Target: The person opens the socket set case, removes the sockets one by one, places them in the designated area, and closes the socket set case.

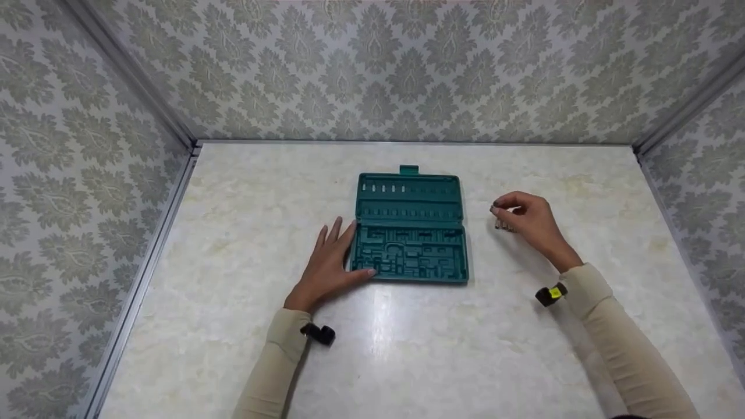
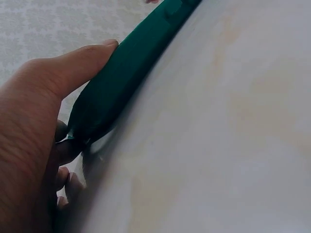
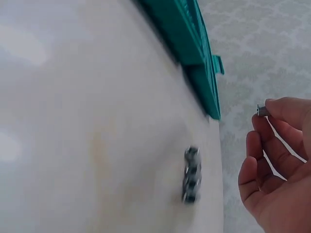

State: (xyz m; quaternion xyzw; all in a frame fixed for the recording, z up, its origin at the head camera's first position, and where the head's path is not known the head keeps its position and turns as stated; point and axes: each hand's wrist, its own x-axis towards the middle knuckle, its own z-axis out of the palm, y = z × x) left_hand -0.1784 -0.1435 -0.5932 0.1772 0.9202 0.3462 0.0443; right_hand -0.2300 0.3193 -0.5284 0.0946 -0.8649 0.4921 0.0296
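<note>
While case [image 1: 410, 223] lies open | green, moulded | pinched piece [image 3: 263, 111]: short, silvery

Open green case [image 1: 410, 223], metal pieces [image 3: 192, 171] nearby

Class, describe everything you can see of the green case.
The green case lies open on the pale table and looks like plastic. Its far half holds five small pale pieces in a row of slots; its near half shows moulded recesses. A latch tab sticks out at the far edge. The left hand touches its near left corner.
</note>
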